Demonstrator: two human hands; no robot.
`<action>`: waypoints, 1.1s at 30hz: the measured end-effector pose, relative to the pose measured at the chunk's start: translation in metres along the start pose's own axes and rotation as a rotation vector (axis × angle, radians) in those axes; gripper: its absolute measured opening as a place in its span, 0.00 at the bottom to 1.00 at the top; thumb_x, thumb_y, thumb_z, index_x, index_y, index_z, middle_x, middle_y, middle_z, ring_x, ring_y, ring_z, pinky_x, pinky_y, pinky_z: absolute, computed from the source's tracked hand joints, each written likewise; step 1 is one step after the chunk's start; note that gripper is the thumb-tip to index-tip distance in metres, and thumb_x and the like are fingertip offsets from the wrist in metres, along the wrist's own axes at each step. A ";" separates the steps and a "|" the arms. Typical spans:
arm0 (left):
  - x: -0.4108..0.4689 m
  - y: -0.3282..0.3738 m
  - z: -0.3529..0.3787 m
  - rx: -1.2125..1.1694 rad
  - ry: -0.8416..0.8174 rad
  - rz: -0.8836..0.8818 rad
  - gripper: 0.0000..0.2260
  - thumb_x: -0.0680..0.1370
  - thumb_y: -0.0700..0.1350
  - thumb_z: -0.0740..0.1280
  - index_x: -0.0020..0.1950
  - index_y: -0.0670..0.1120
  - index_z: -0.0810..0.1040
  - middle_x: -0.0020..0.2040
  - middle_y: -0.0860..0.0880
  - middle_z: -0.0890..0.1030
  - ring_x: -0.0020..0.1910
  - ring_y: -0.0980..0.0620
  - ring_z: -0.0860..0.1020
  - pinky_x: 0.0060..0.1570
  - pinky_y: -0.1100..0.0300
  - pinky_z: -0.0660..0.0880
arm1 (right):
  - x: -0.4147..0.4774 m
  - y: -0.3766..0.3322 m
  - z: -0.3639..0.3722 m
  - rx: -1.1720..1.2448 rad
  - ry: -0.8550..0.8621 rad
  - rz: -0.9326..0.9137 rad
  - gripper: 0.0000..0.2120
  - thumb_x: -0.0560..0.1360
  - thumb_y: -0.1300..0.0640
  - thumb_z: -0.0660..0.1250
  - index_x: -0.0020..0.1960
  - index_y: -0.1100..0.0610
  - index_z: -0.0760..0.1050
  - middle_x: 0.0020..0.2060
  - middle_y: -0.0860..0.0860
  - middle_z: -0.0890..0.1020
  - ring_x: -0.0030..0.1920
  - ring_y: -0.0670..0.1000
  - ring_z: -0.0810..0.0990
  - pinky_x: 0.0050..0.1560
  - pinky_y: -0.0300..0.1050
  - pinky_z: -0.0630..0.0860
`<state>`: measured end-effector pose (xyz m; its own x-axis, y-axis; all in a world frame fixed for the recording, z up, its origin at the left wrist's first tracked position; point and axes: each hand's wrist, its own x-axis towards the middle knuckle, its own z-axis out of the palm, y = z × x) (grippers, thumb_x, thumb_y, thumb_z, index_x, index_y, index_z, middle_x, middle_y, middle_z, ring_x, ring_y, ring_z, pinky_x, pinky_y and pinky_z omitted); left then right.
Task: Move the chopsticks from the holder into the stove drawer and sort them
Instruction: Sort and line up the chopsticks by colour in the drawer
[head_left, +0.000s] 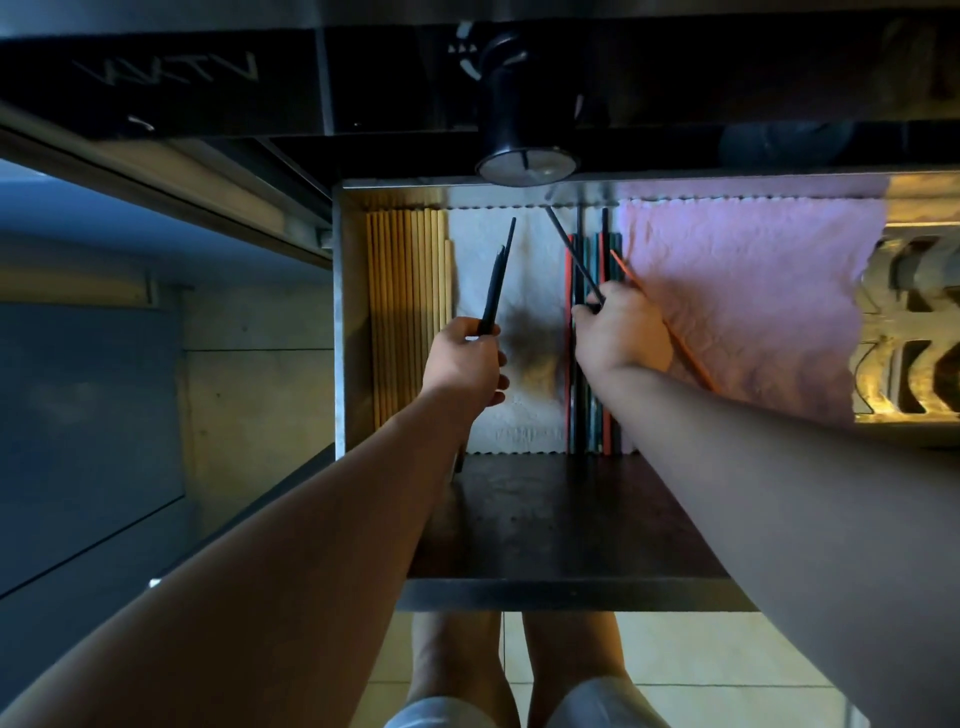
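The stove drawer (347, 322) is pulled out below me. Several wooden chopsticks (408, 312) lie in a neat row along its left side. Red and dark chopsticks (589, 405) lie side by side in the middle. My left hand (462, 364) grips a few black chopsticks (497, 278), tips pointing away over a white cloth (524, 410). My right hand (621, 332) rests over the middle row, pinching one black chopstick (571, 254) that slants up to the left. A single red chopstick (685, 353) lies askew on the pink cloth (743, 306), passing under that hand.
A black stove knob (524, 130) juts out above the drawer's back. The drawer's dark front shelf (561, 519) and metal lip (545, 595) are nearest me. A cutout metal rack (914, 322) sits at the right. Cabinet fronts (88, 415) stand left. My bare legs are below.
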<state>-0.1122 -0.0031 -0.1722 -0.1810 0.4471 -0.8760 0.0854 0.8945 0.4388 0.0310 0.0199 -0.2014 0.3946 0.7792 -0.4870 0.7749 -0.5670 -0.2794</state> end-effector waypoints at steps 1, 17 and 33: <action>0.000 -0.001 0.000 0.003 -0.003 -0.001 0.10 0.82 0.40 0.59 0.60 0.46 0.75 0.44 0.46 0.78 0.36 0.51 0.78 0.36 0.58 0.78 | 0.001 -0.003 0.001 -0.023 -0.005 0.010 0.08 0.76 0.52 0.66 0.51 0.55 0.78 0.51 0.54 0.83 0.52 0.58 0.81 0.43 0.42 0.68; -0.004 0.000 -0.005 -0.123 -0.044 -0.040 0.15 0.80 0.33 0.60 0.64 0.46 0.74 0.50 0.44 0.80 0.43 0.50 0.82 0.42 0.58 0.82 | 0.009 -0.003 -0.003 0.147 -0.105 0.127 0.09 0.73 0.55 0.65 0.46 0.59 0.80 0.38 0.53 0.79 0.44 0.57 0.81 0.40 0.39 0.68; -0.005 -0.004 0.000 -0.106 -0.021 -0.075 0.14 0.81 0.33 0.60 0.64 0.45 0.74 0.49 0.47 0.81 0.46 0.52 0.83 0.43 0.56 0.82 | 0.014 0.023 -0.021 0.094 0.013 0.012 0.11 0.75 0.52 0.68 0.51 0.59 0.77 0.42 0.51 0.80 0.42 0.51 0.77 0.39 0.38 0.66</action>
<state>-0.1116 -0.0087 -0.1692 -0.1620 0.3796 -0.9109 -0.0322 0.9205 0.3893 0.0648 0.0235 -0.1973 0.4107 0.7750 -0.4804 0.7206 -0.5987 -0.3498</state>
